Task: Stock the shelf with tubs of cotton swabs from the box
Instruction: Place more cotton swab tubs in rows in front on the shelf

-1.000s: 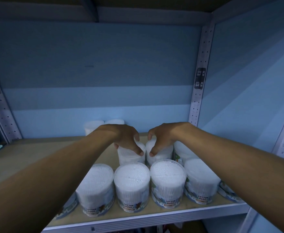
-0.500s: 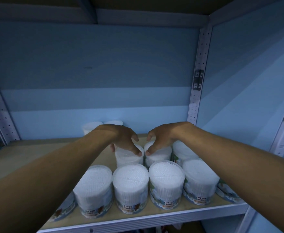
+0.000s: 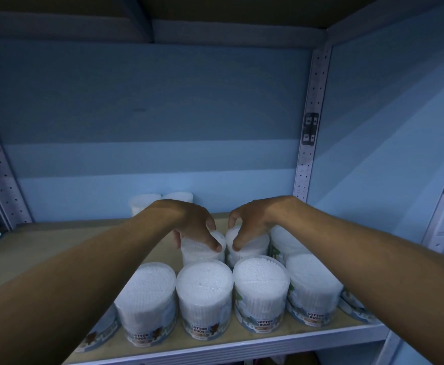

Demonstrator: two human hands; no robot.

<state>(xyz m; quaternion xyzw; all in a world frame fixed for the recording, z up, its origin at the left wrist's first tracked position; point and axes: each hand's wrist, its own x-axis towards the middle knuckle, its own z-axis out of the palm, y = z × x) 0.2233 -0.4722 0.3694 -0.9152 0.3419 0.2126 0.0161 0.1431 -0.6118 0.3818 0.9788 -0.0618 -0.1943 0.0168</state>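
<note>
Clear tubs of white cotton swabs stand in rows on the wooden shelf. My left hand grips the top of a second-row tub, fingers curled over its lid. My right hand grips the lid of the tub beside it the same way. Both held tubs rest upright on the shelf, just behind the front row. Two more tubs stand at the back by the wall. The box is out of view.
A perforated metal upright rises at the back right corner and another at the left. Blue wall panels close the back and right side. Bare shelf board lies to the left of the tubs.
Both hands stay on the same two tubs. The view has shifted slightly; the hands and tubs look almost unmoved.
</note>
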